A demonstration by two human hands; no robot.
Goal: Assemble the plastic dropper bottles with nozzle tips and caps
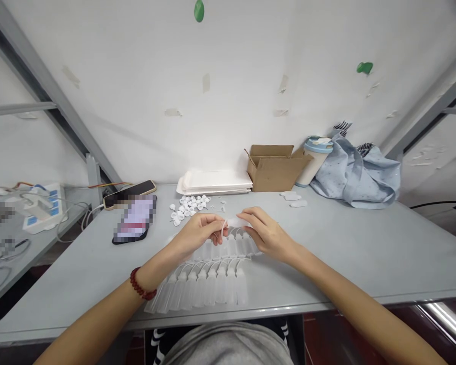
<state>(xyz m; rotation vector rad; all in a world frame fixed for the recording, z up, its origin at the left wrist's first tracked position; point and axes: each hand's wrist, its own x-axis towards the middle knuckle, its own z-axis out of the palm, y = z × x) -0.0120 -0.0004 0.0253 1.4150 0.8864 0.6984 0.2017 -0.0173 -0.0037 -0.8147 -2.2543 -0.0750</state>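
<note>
Over the middle of the table, a small translucent plastic bottle lies sideways between my hands. My right hand grips its body with the thumb and fingers. At its neck end, my left hand pinches the cap, from which a thin white strap curves down; the fingers hide most of the cap. Below my hands, a front row of similar bottles lies side by side with thin straps at their tops. Another row of bottles sits behind it, partly covered by my hands.
Loose white caps are heaped behind my left hand. A white stack of envelopes, a cardboard box, a lidded cup and a blue cloth bag line the wall. Two phones lie left; several loose bottles lie right.
</note>
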